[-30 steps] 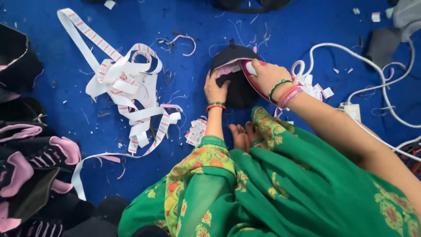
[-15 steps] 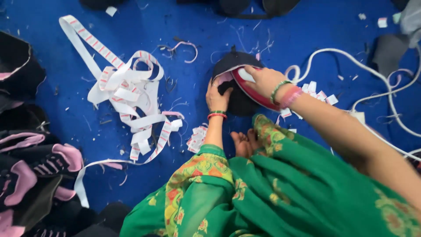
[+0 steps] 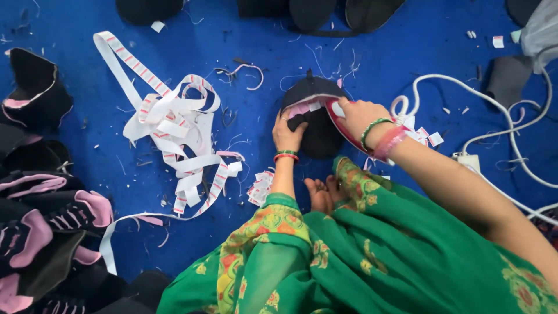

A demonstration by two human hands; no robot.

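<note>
Head view shows a black shoe upper point(image 3: 317, 125) with pink lining lying on the blue floor point(image 3: 372, 52). Left hand point(image 3: 289, 132) pinches its black edge; right hand point(image 3: 360, 115) grips the pink-lined rim. Fingertips hide inside, so the upper's inner shape stays unclear.

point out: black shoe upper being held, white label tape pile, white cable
black shoe upper point(image 3: 319, 139), head view, on its dark fabric below the pink edge.
white label tape pile point(image 3: 174, 125), head view, on the tangled middle of the strips.
white cable point(image 3: 465, 87), head view, on the curved run right of the hands.
</note>
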